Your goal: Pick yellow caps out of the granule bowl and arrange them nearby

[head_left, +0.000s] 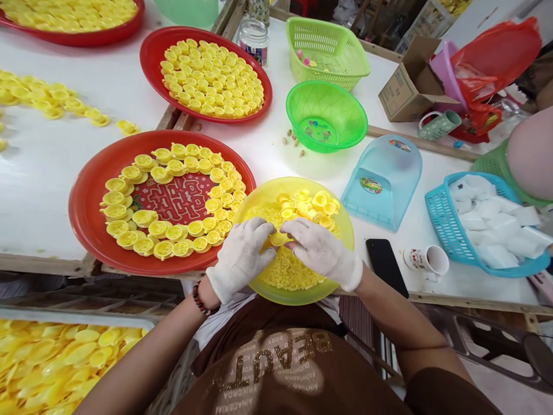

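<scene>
- The left hand (242,253) and right hand (324,251), both white-gloved, fingers pinched narrow, hold a small yellow piece (279,238) above the yellow basin (298,297).
- The basin's near rim overhangs the table edge; its left rim meets the red tray (86,213).
- Right, the phone (386,268) reaches the table edge, beside the mug (427,260).
- Beyond, white tabletop (268,151) separates basin from green bowl (326,118).
- Farther, a light-green basket (328,43).
</scene>
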Demonstrator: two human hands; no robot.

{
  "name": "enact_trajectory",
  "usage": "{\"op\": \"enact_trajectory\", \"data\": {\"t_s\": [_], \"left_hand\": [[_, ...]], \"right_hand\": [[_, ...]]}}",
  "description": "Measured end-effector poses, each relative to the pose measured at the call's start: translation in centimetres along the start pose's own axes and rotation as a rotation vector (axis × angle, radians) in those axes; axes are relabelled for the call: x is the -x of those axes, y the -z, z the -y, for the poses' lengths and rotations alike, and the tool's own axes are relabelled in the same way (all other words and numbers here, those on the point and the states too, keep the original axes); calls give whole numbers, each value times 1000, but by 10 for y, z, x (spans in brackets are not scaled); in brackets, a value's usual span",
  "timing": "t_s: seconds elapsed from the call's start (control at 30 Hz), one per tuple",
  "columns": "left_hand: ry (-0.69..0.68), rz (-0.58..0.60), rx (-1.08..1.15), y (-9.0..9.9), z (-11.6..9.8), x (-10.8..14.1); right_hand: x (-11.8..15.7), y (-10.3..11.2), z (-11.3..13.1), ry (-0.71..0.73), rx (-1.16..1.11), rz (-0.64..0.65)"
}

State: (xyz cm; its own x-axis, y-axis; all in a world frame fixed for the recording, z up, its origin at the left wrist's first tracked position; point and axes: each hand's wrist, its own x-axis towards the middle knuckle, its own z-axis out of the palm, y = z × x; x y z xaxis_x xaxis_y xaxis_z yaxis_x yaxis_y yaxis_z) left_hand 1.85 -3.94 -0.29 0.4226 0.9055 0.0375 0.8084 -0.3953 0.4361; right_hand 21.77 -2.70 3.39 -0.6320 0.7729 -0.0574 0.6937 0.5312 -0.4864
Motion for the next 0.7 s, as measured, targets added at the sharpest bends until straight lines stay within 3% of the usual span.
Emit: {"op": "enact_trajectory", "data": {"t_s": [0.2, 0.3, 0.53, 0.7], "left_hand": [[-50, -197, 156, -5, 3, 8], [-68, -261, 247, -6, 2, 9], [-118, -242, 123, -9, -8, 7], [-124, -141, 3, -6, -18, 11]], "right_hand": [[26, -7, -10, -133, 219, 250], [28, -8, -9, -124, 256, 286], [11, 3, 2, -188, -29, -45], [5, 0, 3, -112, -279, -26]]}}
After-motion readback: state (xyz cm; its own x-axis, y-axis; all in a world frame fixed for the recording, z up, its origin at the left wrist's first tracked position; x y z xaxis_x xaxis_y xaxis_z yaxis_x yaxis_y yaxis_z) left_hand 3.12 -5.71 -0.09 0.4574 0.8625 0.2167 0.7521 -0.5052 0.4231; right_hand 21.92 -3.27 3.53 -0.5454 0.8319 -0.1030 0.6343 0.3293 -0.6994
